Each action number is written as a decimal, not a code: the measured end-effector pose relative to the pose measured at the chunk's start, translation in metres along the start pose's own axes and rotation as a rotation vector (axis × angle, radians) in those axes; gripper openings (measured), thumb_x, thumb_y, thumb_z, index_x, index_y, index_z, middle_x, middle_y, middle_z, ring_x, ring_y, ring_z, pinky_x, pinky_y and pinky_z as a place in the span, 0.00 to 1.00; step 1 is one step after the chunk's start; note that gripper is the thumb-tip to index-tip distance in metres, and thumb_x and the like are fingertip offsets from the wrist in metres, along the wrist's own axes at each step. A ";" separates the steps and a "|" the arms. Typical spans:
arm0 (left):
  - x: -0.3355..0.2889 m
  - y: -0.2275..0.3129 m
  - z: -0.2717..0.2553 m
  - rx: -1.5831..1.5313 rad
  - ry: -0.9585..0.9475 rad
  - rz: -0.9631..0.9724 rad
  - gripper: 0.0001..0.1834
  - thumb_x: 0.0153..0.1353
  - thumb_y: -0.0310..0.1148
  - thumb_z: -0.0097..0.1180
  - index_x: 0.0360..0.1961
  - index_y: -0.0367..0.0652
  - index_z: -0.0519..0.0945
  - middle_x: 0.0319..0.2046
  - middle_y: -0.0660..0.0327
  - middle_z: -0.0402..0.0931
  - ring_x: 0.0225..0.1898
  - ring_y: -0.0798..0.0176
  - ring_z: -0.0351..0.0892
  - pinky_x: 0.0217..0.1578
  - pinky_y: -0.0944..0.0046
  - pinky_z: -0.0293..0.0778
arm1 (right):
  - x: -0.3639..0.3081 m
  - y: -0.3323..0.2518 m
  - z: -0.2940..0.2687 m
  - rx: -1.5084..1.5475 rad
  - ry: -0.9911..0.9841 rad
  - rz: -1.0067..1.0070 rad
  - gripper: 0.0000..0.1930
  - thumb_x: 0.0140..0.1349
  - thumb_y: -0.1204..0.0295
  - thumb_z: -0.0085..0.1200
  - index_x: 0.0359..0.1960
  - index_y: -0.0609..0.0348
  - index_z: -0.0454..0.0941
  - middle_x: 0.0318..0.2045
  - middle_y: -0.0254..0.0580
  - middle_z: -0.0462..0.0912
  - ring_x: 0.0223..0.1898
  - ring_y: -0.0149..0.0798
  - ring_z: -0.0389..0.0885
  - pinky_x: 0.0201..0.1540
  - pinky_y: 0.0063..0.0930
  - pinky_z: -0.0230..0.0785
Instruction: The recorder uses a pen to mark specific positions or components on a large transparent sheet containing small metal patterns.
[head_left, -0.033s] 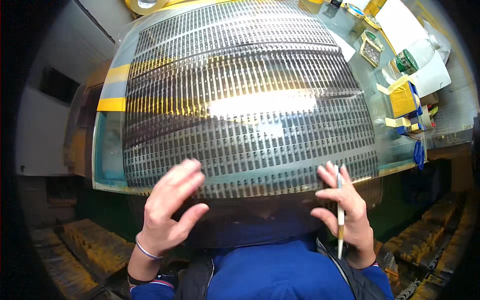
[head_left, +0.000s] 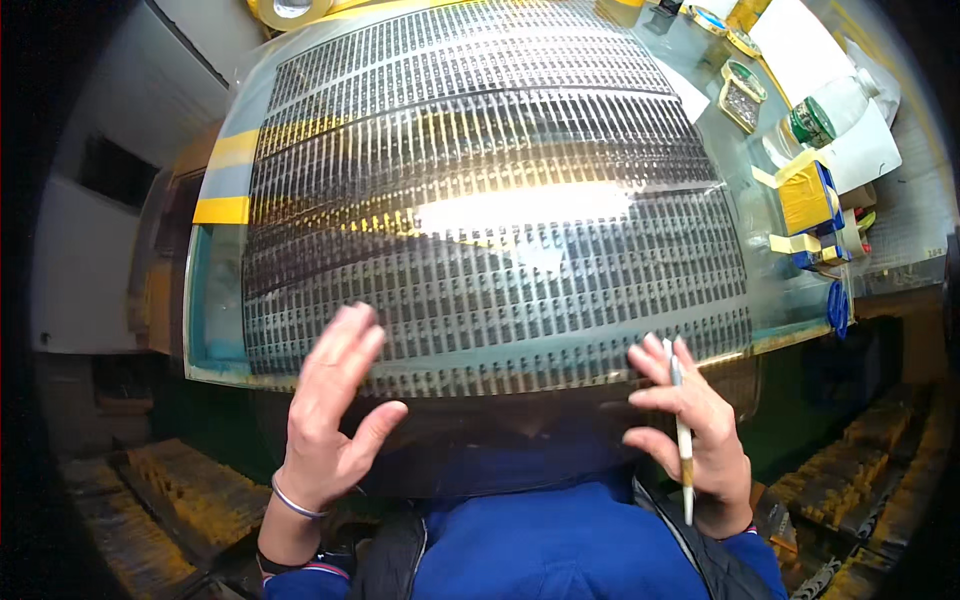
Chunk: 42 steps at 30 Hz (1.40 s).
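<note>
A large, glossy see-through film sheet [head_left: 480, 335] with rows of small dark marks covers most of the glass-topped table, and its near part hangs past the front edge toward me. My left hand [head_left: 335, 400] is over the sheet's near left part, fingers stretched and thumb apart, holding nothing. Whether its fingertips touch the film, I cannot tell. At the near right edge, my right hand [head_left: 695, 405] has a slim white pen-like tool [head_left: 684, 435] tucked between its fingers, pointing up and down the picture. Its other fingers are spread near the film; the tool's kind is unclear.
Along the table's right side are a blue tape dispenser [head_left: 812, 197] with yellow tape, a smaller one [head_left: 815, 255], a clear plastic bottle [head_left: 835, 115], and a small open container [head_left: 742, 97]. Tape rolls [head_left: 708, 20] lie farther back. Yellow strips [head_left: 222, 210] mark the left edge.
My left hand has shifted slightly left and away from me. The film has slid a little to the left. The tool in my right hand has tilted slightly.
</note>
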<state>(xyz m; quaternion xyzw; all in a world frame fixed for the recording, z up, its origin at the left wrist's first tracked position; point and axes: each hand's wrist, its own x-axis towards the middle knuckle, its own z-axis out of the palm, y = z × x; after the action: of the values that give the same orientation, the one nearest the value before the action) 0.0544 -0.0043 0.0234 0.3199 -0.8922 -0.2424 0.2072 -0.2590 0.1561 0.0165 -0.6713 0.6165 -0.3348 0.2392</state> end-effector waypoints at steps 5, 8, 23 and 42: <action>-0.027 -0.012 0.005 0.394 -0.102 -0.133 0.33 0.65 0.50 0.50 0.66 0.40 0.65 0.70 0.48 0.55 0.72 0.45 0.48 0.69 0.42 0.39 | -0.012 0.006 -0.026 0.194 0.149 0.037 0.16 0.52 0.72 0.68 0.40 0.63 0.79 0.52 0.61 0.79 0.59 0.54 0.75 0.64 0.46 0.62; -0.025 -0.012 0.007 0.416 -0.116 -0.104 0.33 0.66 0.50 0.49 0.65 0.40 0.66 0.70 0.49 0.56 0.72 0.45 0.50 0.69 0.43 0.40 | -0.021 0.026 -0.033 0.119 0.489 0.269 0.15 0.63 0.74 0.56 0.51 0.64 0.71 0.60 0.59 0.71 0.64 0.49 0.68 0.67 0.42 0.55; -0.033 -0.017 0.007 0.440 -0.119 -0.131 0.32 0.67 0.51 0.46 0.66 0.43 0.65 0.70 0.52 0.56 0.72 0.47 0.48 0.70 0.43 0.41 | -0.018 0.050 -0.059 0.569 0.594 0.457 0.17 0.64 0.79 0.56 0.54 0.61 0.68 0.57 0.49 0.74 0.46 0.28 0.75 0.52 0.22 0.69; -0.031 -0.019 0.001 0.440 -0.104 -0.131 0.32 0.67 0.51 0.48 0.64 0.40 0.68 0.68 0.47 0.58 0.71 0.43 0.53 0.69 0.42 0.43 | -0.010 0.068 -0.035 0.477 0.722 0.385 0.10 0.54 0.85 0.63 0.35 0.62 0.75 0.44 0.51 0.82 0.44 0.32 0.81 0.49 0.24 0.73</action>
<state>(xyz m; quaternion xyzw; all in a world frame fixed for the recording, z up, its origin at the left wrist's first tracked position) 0.0848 0.0044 0.0053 0.4017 -0.9103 -0.0710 0.0698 -0.3311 0.1603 -0.0118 -0.3119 0.6794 -0.6285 0.2147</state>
